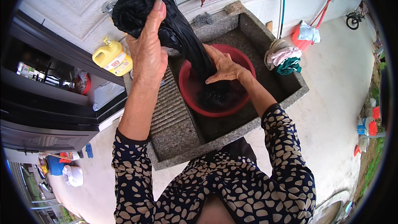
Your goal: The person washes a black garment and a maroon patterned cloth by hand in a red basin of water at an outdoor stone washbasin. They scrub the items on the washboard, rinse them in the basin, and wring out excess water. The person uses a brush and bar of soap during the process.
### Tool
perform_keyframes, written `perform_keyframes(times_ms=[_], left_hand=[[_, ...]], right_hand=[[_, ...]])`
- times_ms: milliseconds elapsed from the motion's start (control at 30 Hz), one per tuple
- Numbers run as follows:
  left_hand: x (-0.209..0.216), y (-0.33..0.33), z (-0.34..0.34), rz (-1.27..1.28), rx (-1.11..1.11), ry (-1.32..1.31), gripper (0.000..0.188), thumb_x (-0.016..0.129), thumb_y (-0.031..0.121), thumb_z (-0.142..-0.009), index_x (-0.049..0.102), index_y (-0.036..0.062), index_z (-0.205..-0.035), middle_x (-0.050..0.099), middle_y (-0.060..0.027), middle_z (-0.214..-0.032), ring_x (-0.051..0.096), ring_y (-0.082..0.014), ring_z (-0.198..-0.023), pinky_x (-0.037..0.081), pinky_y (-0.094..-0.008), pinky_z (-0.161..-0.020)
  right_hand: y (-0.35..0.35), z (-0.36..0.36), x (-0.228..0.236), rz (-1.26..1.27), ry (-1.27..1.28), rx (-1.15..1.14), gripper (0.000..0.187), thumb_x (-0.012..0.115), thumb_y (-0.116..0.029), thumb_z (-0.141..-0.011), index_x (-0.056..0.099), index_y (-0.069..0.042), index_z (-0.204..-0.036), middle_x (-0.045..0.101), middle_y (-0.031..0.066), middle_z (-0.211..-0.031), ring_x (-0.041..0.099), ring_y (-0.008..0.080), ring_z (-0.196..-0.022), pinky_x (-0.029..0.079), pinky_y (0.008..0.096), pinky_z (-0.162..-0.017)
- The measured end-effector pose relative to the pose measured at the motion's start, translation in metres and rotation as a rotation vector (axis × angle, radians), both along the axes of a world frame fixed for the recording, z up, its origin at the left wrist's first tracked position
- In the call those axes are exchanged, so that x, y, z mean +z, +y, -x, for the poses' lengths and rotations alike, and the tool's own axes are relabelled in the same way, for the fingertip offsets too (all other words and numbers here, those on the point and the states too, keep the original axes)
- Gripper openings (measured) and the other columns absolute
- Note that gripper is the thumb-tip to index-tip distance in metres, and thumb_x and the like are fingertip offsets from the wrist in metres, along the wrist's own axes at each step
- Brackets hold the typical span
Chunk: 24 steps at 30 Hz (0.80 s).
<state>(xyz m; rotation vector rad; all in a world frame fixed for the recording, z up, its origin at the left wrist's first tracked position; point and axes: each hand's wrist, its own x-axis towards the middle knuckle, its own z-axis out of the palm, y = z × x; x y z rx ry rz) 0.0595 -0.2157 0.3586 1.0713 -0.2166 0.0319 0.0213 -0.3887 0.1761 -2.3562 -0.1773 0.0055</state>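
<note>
A wet black garment (pixel 176 25) hangs in a long bunch from the upper left down into a red basin (pixel 244 60). High up, my left hand (pixel 149 45) grips its bundled top, thumb across the cloth. Lower down, my right hand (pixel 226 64) is wrapped round the same cloth just above the basin. The garment's lower end reaches the dark water, where some of it is hidden. Around the basin is a grey stone sink (pixel 286 95), with a ribbed washboard slab (pixel 170 103) on its left side.
A yellow pump jug (pixel 112 58) stands by the sink's left end. Bunched cloths (pixel 284 56) lie over the right rim. A grey scouring pad (pixel 203 18) and a brown stone-like lump (pixel 235 7) rest on the back edge. Beyond stands a red bucket (pixel 302 37).
</note>
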Motion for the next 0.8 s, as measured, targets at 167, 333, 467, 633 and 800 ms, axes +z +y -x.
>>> perform_keyframes(times_ms=[167,333,467,633,800], left_hand=[[0.02,0.029,0.002,-0.03,-0.081,-0.022,0.036,0.069,0.021,-0.085,0.06,0.0038,-0.116,0.061,-0.0017,-0.115,0.057,-0.0142,-0.106,0.046,-0.0352,-0.093],[-0.025,0.092,-0.014,-0.031,0.088,0.12,0.043,0.074,0.022,-0.08,0.059,0.0034,-0.116,0.062,-0.0043,-0.113,0.06,-0.0146,-0.101,0.05,-0.0333,-0.087],[-0.074,0.131,-0.02,-0.053,0.153,0.235,0.045,0.078,0.02,-0.076,0.058,0.0048,-0.114,0.063,-0.0047,-0.111,0.062,-0.0154,-0.097,0.055,-0.0334,-0.077],[-0.114,0.136,-0.024,-0.144,0.222,0.382,0.048,0.079,0.023,-0.075,0.057,0.0088,-0.115,0.063,-0.0049,-0.11,0.062,-0.0179,-0.094,0.054,-0.0408,-0.073],[-0.153,0.099,-0.018,-0.14,0.148,0.357,0.049,0.08,0.017,-0.074,0.057,0.005,-0.115,0.064,-0.0043,-0.104,0.062,-0.0164,-0.092,0.055,-0.0357,-0.071]], right_hand=[[0.075,0.0,-0.119,-0.218,0.304,-0.065,0.094,0.076,-0.052,-0.062,0.035,-0.02,-0.14,0.044,0.0115,-0.138,0.038,0.0273,-0.131,0.024,0.0486,-0.106],[0.043,-0.01,-0.163,-0.246,0.086,-0.257,0.028,0.067,-0.003,-0.069,0.065,-0.004,-0.097,0.067,0.0135,-0.082,0.066,0.0232,-0.08,0.049,0.0316,-0.073],[0.007,-0.032,0.006,-0.469,-0.058,-0.197,0.035,0.067,0.001,-0.075,0.054,0.002,-0.107,0.061,0.0084,-0.084,0.056,0.0135,-0.075,0.049,0.0285,-0.063],[0.013,-0.017,0.157,-0.502,-0.212,0.048,0.055,0.049,0.014,-0.067,0.052,-0.007,-0.117,0.057,0.0022,-0.09,0.055,0.006,-0.073,0.047,0.0194,-0.061],[-0.015,-0.009,0.125,-0.872,0.005,0.013,0.055,0.049,0.015,-0.068,0.054,-0.01,-0.117,0.057,0.0006,-0.083,0.056,0.0072,-0.075,0.047,0.0211,-0.064]])
